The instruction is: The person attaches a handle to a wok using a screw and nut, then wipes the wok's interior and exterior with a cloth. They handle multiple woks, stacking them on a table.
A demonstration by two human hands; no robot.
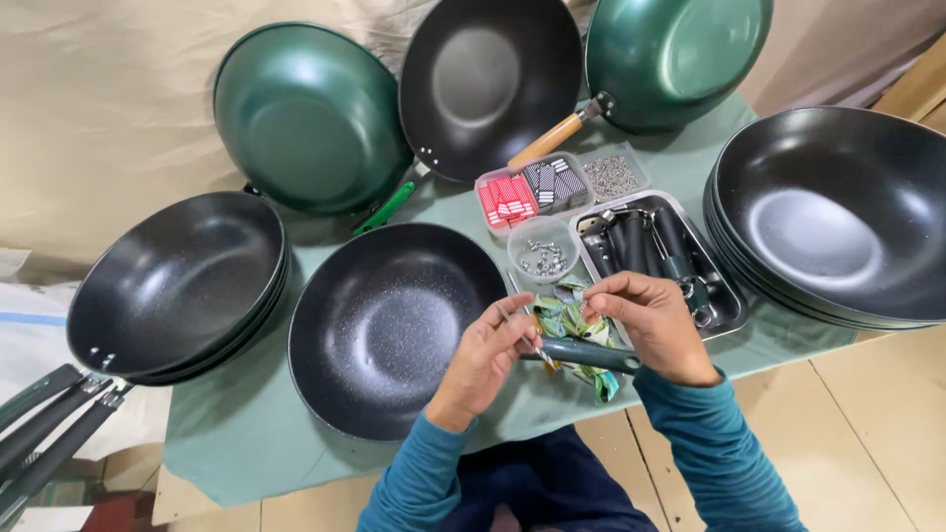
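Observation:
My left hand (485, 357) pinches a thin screwdriver (523, 335) beside the rim of a speckled black wok (389, 325) that has no handle. My right hand (655, 325) is closed around a dark green pan handle (581, 353), its fingertips pinched at the handle's top. The screwdriver's tip meets the left end of the handle. Both hands hover over crumpled green wrappers (567, 320) on the green table cloth (246, 433).
A steel tray (724, 296) of dark handles lies right of the hands. A small round tub of screws (542, 254) and a divided box of red and striped parts (532, 192) sit behind. Stacked black woks stand left (177, 286) and right (838, 212); green woks (310, 118) lean at the back.

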